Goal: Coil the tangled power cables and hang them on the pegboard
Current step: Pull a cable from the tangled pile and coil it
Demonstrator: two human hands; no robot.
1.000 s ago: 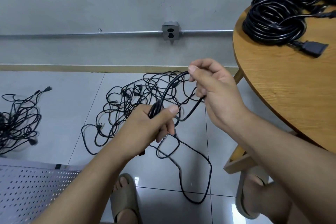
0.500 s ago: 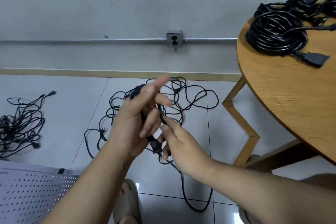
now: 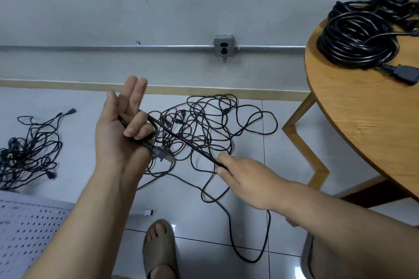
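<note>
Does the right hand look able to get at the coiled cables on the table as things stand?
Probably not yet: the right hand pinches the cable stretched from the left hand. Nothing stands between it and the coiled cables on the table.

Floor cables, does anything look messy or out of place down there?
Yes. Two tangled heaps of black cable sprawl on the floor: the middle heap, behind the cable stretched between left hand and right hand, and the left heap. The coils on the round table look tidier.
</note>
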